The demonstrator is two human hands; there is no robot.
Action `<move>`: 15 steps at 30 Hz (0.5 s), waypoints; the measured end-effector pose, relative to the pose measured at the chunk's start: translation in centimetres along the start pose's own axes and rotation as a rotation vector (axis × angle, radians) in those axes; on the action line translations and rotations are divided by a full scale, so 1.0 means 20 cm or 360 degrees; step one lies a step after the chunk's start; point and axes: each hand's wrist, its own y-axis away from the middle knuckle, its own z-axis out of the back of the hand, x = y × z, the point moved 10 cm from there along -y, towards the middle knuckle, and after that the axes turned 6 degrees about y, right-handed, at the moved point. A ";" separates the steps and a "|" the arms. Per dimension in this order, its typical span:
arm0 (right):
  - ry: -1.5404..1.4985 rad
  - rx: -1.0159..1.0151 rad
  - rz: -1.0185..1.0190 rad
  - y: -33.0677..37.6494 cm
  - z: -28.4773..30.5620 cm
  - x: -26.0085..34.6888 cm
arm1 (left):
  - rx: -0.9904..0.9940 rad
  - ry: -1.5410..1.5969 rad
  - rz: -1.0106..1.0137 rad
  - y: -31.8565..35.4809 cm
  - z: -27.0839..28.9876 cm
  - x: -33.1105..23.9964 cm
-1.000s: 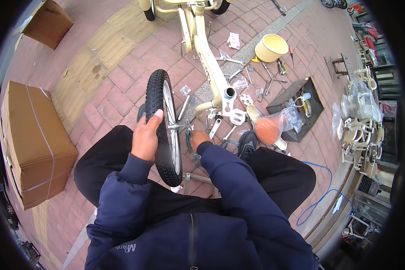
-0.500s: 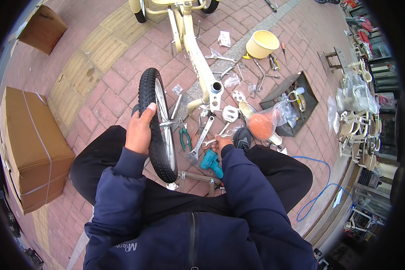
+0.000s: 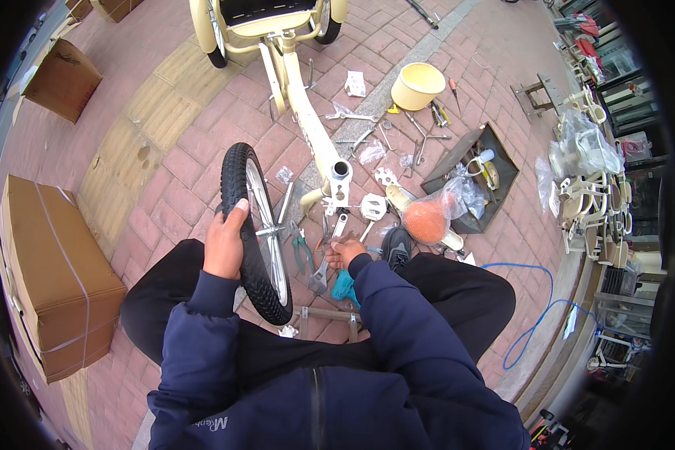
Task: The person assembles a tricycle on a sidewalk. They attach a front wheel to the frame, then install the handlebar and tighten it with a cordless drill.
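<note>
A bicycle wheel [image 3: 236,180] with a knobby black tyre and silver spokes stands upright in front of me, slightly tilted. My left hand [image 3: 225,241] grips the tyre on its left side, thumb over the tread. To the right of the wheel, my right hand [image 3: 343,253] hovers over the tools with its fingers loosely apart; any small part among them is too small to tell. Beneath it lie an adjustable wrench [image 3: 319,281] and a teal power drill [image 3: 344,286], partly hidden. Green-handled pliers [image 3: 301,251] lie beside the hub. The cream tricycle frame [image 3: 311,124] stands ahead, its front tube bare.
An orange saddle [image 3: 425,221] in plastic lies near my shoe [image 3: 397,246]. Beyond are a dark metal tray [image 3: 446,176], a yellow basket [image 3: 418,86] and several spanners. A large carton [image 3: 64,277] stands left. A blue hose [image 3: 551,289] curls right, near wrapped cream parts [image 3: 581,169].
My view has shifted, so the tricycle and tools sit lower in it. My right hand has moved left toward the wheel, away from a silver wrench. My left hand still grips the tyre.
</note>
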 end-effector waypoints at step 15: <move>0.2353 -0.0617 0.0066 -0.21 0.31 0.07 | -0.0064 -0.0012 0.0003 0.00 -0.08 -0.04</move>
